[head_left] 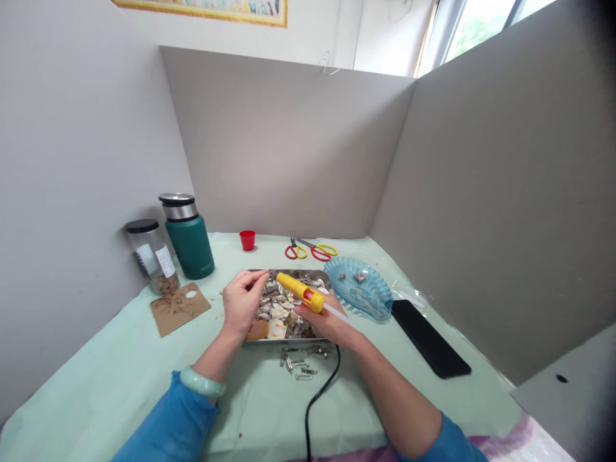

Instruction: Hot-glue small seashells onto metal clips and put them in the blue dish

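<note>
Head view: the right hand, fingers wrapped around a yellow glue gun, holds it above shells in a metal tray on the bench, the left hand's fingers pinched together near its nozzle, any small item between them indiscernible.

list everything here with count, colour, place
tablecloth: one, green, underneath
tray: one, silver, centre
shells: many, mixed, in tray
glue gun: one, yellow, over tray
pins: several, silver, front
cord: one, black, front
dish: one, blue, right
pieces: two, greyish, in dish
slab: one, black, right
plastic: one, clear, right
scissors: two, red and yellow handles, back
cup: one, red, back
bottle: one, green, left
jar: one, clear, left
cardboard: one, brown, left
panels: three, grey, around
picture frame: one, gold, top
window: one, grey frame, top right
bracelet: one, green, left wrist
sleeves: two, blue, bottom
left hand: one, bare, over tray
right hand: one, bare, on glue gun
</note>
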The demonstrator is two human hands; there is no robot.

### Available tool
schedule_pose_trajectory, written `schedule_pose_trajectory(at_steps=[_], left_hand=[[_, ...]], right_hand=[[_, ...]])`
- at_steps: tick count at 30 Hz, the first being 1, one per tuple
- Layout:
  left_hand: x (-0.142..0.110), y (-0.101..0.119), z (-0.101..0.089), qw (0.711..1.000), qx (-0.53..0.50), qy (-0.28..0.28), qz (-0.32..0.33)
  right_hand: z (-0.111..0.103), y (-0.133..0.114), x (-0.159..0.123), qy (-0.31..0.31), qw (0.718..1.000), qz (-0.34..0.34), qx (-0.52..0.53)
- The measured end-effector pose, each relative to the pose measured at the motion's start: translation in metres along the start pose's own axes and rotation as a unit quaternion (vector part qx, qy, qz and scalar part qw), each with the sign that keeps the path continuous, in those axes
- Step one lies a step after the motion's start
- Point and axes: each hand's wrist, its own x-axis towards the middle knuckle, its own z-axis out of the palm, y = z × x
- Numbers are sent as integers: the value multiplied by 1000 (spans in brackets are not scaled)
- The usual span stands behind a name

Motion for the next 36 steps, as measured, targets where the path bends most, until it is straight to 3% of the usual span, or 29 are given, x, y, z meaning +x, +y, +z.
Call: schedule_pose_trajectory(at_steps=[13, 18, 20, 22, 25, 27, 29, 32, 36], left_hand=[[0, -2, 0, 1000, -10, -2, -11], [1, -1, 1, 998, -56, -4, -42], [0, 3, 3, 989, -117, -11, -86], [-2, 8, 5, 959, -230, -35, -159], [-5, 20, 10, 862, -422, -83, -268], [-7, 28, 14, 803, -489, -78, -333], [-8, 35, 17, 766, -509, -57, -389], [-10, 42, 22, 746, -511, -33, -426], [-16, 42, 29, 775, -501, 15, -385]], right_hand=[[2, 0, 0, 37, 999, 26, -12], [1, -1, 0, 54, 998, 34, 2], [1, -1, 2, 86, 994, 54, 31], [3, -3, 5, 123, 984, 79, 97], [8, -8, 13, 161, 964, 84, 194], [15, -13, 19, 183, 954, 75, 224], [23, -17, 23, 199, 945, 71, 250], [37, -22, 26, 205, 943, 55, 256], [52, -22, 23, 215, 950, 13, 227]])
